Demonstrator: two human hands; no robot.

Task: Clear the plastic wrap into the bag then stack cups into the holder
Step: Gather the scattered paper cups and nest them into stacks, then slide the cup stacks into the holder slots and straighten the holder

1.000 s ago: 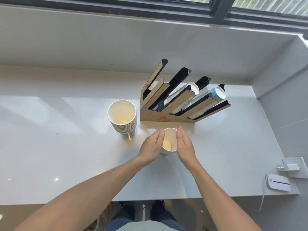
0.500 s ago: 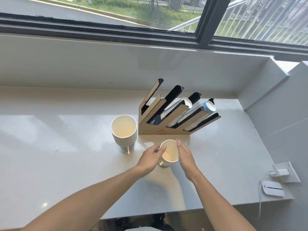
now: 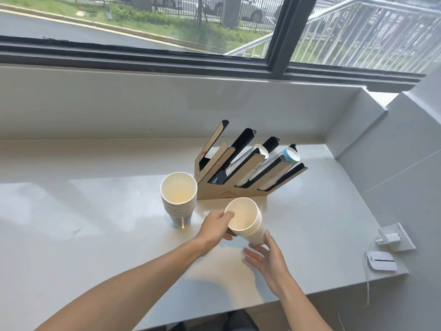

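A small stack of white paper cups (image 3: pixel 245 219) is lifted and tilted above the counter, mouth toward me. My left hand (image 3: pixel 214 226) grips its rim, thumb on the edge. My right hand (image 3: pixel 267 259) is spread open just below the stack's base, fingertips touching it or nearly so. A taller stack of cups (image 3: pixel 179 199) stands upright to the left, its bottom cup silver. Behind both is the slanted cardboard-and-black cup holder (image 3: pixel 238 173); its two right slots hold cup stacks, the left slots look empty. No plastic wrap or bag is in view.
The grey counter (image 3: pixel 83 223) runs left and ends at a wall on the right. A white device (image 3: pixel 380 260) and a plugged-in charger (image 3: pixel 391 238) sit at the right edge. A raised sill and a window are behind the holder.
The small cup stack has been lifted off the counter and tilted. My right hand has dropped from its side to below its base. The view has tipped up toward the window.
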